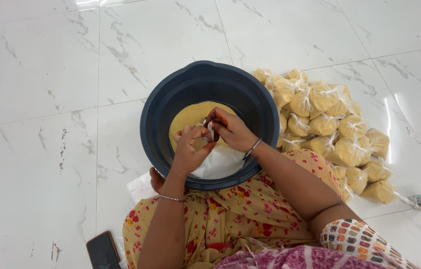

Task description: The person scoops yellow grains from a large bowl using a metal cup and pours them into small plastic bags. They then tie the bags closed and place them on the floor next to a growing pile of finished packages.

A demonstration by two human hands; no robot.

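Both hands over blue tub (160, 114) of yellow grain (190, 117): left hand (190, 149) and right hand (230, 129) fingers pinch small bag (201, 143). Filled bags (330, 124) piled right on floor.

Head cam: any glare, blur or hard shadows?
Head view: window glare streaks the floor at right and the top edge; shadows soft, under the tub; hands and bags reasonably sharp; phone cropped at the bottom.
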